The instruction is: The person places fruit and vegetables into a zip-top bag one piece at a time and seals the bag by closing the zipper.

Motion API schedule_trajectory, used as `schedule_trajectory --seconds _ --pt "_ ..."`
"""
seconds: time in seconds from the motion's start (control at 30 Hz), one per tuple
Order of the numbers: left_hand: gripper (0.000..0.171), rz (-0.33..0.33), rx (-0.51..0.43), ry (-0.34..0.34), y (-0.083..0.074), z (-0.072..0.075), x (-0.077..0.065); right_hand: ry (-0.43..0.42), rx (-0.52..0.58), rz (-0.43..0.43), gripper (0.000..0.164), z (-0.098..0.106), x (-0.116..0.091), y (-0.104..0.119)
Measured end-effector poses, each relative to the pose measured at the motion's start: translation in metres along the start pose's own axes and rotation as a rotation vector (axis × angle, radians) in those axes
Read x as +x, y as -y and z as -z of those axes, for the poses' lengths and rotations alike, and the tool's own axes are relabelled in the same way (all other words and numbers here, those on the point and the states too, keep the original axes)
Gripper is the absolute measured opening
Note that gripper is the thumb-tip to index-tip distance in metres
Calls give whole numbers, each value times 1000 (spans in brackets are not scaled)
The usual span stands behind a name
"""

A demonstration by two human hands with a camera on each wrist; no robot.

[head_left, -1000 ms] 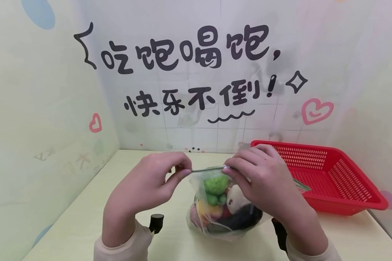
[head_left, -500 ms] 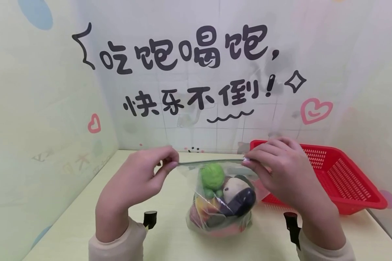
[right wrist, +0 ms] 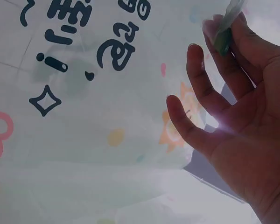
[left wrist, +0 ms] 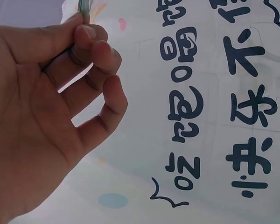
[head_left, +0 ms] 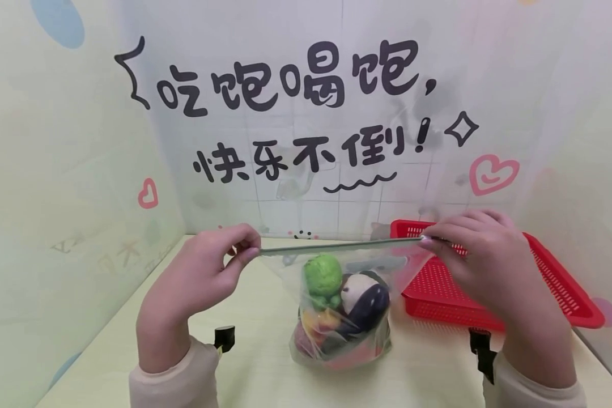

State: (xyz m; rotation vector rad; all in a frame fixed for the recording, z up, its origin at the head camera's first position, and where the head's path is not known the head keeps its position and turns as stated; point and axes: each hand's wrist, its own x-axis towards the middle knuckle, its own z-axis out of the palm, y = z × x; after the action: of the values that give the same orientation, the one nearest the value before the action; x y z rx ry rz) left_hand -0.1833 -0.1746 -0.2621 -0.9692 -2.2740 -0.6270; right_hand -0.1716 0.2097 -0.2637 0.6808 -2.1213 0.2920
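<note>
A clear zip bag with a grey-green zip strip stands on the table, filled with what look like toy vegetables. Inside show a green cabbage-like ball, a dark eggplant and a whitish round piece. My left hand pinches the left end of the strip between thumb and fingertips. At the strip's right part, my right hand pinches a small white slider. The strip is stretched straight between both hands. In the right wrist view, a green strip end shows between the fingers.
Behind my right hand, a red plastic basket stands on the pale table. A white printed wall with large black characters closes off the back, with side walls left and right.
My right hand has slid rightward along the strip with the white slider, while my left hand has moved somewhat left. The strip between them has lengthened, and the bag's contents show more openly.
</note>
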Motion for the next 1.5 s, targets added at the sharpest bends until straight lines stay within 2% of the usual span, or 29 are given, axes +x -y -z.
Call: schedule_trajectory --seconds 0.13,0.3,0.47,0.63,0.73,0.83,0.93,1.0,1.13,1.27,1.4,1.47,1.5 --pt "17 17 33 -4 2 1 0 -9 24 -15 37 5 -4 -11" --pt "15 8 44 0 2 2 2 -18 45 9 37 5 -6 -18" --pt "20 -10 -2 -11 1 5 0 -16 77 45 38 7 -5 -17" --pt "25 -56 -38 -51 -3 11 -3 -14 174 75 43 11 -4 -13" --pt "23 -74 -15 -86 -5 13 -4 -42 224 101 44 10 -2 -12" --pt "23 -70 30 -120 -3 12 -2 -57 239 84 43 6 -1 -12" --pt "22 -25 87 -146 1 8 0 -66 223 37 41 -3 2 -14" --pt "20 29 124 -154 5 3 2 -63 206 -4 39 -11 4 -16" --pt "12 131 208 -131 16 -13 10 -57 202 -91 28 -29 5 -21" --pt "5 178 279 -115 26 -30 18 -58 226 -210 24 -46 4 -25" --pt "4 222 305 -129 31 -41 23 4 314 -357 26 -54 4 -21" --pt "4 241 303 -134 33 -43 24 77 413 -354 32 -53 5 -17" --pt "4 247 304 -135 33 -43 24 128 468 -315 37 -51 6 -14"
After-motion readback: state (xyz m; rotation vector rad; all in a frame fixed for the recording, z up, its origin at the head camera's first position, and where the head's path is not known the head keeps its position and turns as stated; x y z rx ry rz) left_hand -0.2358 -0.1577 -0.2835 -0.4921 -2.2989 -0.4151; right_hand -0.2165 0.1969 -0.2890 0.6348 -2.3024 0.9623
